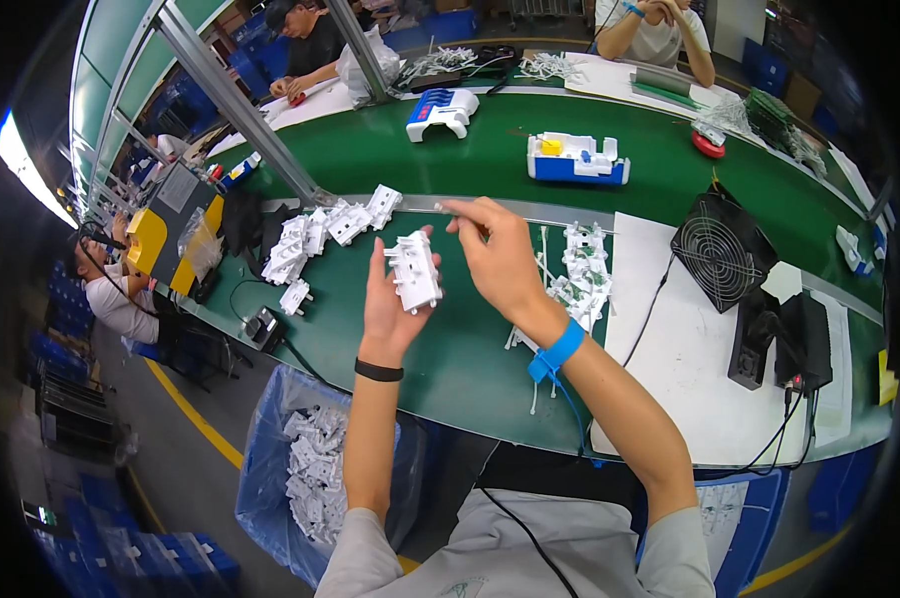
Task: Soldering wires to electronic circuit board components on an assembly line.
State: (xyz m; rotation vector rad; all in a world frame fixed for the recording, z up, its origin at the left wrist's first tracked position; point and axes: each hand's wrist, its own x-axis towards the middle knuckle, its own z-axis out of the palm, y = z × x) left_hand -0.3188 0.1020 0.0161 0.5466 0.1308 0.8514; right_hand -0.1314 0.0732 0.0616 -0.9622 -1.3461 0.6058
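Note:
My left hand [388, 304] is closed around a white plastic housing [413, 271], a molded part with small posts and tabs along its side. It is held up over the green tabletop, roughly upright. Just right of it and slightly higher, my right hand [498, 254] has its fingers bent together in a pinch. A tiny pale bit shows at the fingertips, too small to name. On the table left of my hands lies a loose pile of similar white housings [288, 249]. More white parts [582, 269], mixed with thin white sticks, lie beside my right wrist.
A blue-lined bin [256, 498] of white parts stands below the table's left. At right are a black fan [724, 249] and black power boxes [806, 339] with cables. Blue-and-white casings [579, 171] sit on the green belt [505, 130] beyond. Other people sit across and to the left.

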